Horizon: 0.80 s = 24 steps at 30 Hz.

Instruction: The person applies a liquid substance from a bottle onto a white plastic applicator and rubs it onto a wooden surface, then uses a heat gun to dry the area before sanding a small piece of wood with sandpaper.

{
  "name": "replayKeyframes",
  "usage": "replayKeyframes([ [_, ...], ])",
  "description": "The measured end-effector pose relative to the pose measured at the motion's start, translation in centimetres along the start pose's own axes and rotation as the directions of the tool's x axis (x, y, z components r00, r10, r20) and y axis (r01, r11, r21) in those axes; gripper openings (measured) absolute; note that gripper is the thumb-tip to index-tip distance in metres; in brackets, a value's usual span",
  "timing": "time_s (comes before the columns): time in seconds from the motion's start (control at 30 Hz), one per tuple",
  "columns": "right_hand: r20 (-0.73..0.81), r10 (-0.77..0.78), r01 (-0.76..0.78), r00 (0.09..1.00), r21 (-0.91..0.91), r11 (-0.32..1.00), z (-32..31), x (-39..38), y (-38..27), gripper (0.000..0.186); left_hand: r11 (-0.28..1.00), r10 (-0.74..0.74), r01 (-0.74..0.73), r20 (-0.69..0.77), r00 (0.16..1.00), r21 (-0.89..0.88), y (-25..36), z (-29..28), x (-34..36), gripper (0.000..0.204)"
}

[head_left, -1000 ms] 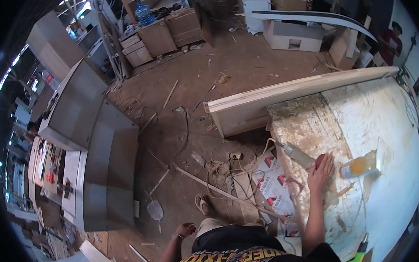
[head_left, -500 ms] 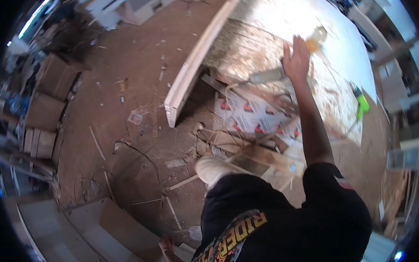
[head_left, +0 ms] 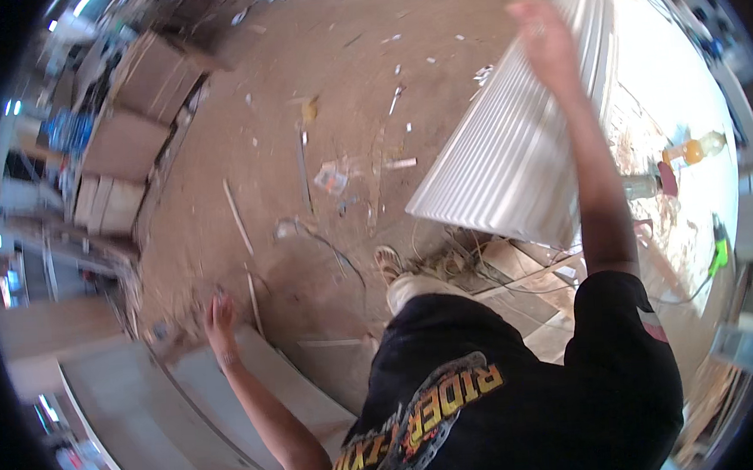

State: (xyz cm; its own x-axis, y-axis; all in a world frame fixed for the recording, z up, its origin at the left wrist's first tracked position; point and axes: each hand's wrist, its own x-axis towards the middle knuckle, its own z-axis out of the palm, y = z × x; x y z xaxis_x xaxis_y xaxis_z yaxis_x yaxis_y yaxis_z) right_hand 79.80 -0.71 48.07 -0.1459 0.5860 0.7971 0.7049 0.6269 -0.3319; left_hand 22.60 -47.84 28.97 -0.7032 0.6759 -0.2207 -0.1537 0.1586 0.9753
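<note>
My right hand [head_left: 546,44] is raised over a pale ribbed panel [head_left: 509,149] at the right. Motion smears its fingers, and whether it touches the panel I cannot tell. The panel slopes beside a brightly lit worktable [head_left: 686,78]. On the table lie a clear bottle with an orange part [head_left: 695,149], a grey cylindrical tool [head_left: 641,186] and a bright green tool [head_left: 720,253]. My left hand [head_left: 220,320] hangs at the lower left with fingers loosely apart and nothing in it, above grey flat boards [head_left: 255,372].
Brown cartons [head_left: 125,147] are stacked at the left. Across the brown floor [head_left: 349,64] lie thin wooden strips [head_left: 237,218], a dark cable [head_left: 330,246] and paper scraps [head_left: 332,179]. Wood pieces [head_left: 525,269] and cords lie by the table's near end.
The view has shifted left, exposing the panel's ribbed face. My right hand has moved from over the tabletop to over the panel. My left arm has swung up and outward.
</note>
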Motion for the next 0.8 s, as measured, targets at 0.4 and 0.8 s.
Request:
replayKeyframes([
  [0.4,0.608,0.25,-0.497,0.753,0.277,0.822,27.7,-10.4,-22.1,0.027,0.499,-0.856,0.806,0.032,0.516,0.318,-20.7,-8.1,19.5,0.031],
  [0.8,0.412,0.098,-0.274,0.906,0.395,0.877,70.1,9.2,-24.7,0.025,0.888,-0.439,0.459,0.25,0.863,-0.023,-7.9,-3.9,83.4,0.027],
])
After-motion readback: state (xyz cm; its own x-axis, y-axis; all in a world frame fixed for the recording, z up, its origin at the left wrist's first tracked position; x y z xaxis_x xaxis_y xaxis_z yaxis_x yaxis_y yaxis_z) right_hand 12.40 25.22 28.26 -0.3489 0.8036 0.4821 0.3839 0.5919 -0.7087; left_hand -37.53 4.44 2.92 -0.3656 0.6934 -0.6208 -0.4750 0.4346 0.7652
